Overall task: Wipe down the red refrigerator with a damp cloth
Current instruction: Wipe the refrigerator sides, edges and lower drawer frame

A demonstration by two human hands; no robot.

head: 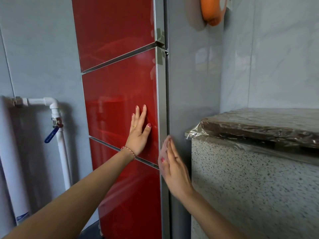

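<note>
The red refrigerator (119,94) stands upright with three glossy red door panels and a grey side (189,83). My left hand (139,133) lies flat on the middle red panel near its right edge, fingers spread, holding nothing. My right hand (174,166) is blurred with motion at the fridge's grey front-right edge. It presses a thin pale pink cloth (163,152) against that edge with the fingers pointing up. Most of the cloth is hidden behind the hand.
A speckled stone counter (250,178) with a dark, plastic-wrapped top (259,125) stands close to the fridge's right side. White pipes with a blue valve handle (51,133) run down the wall on the left. An orange object (213,9) hangs high on the fridge's side.
</note>
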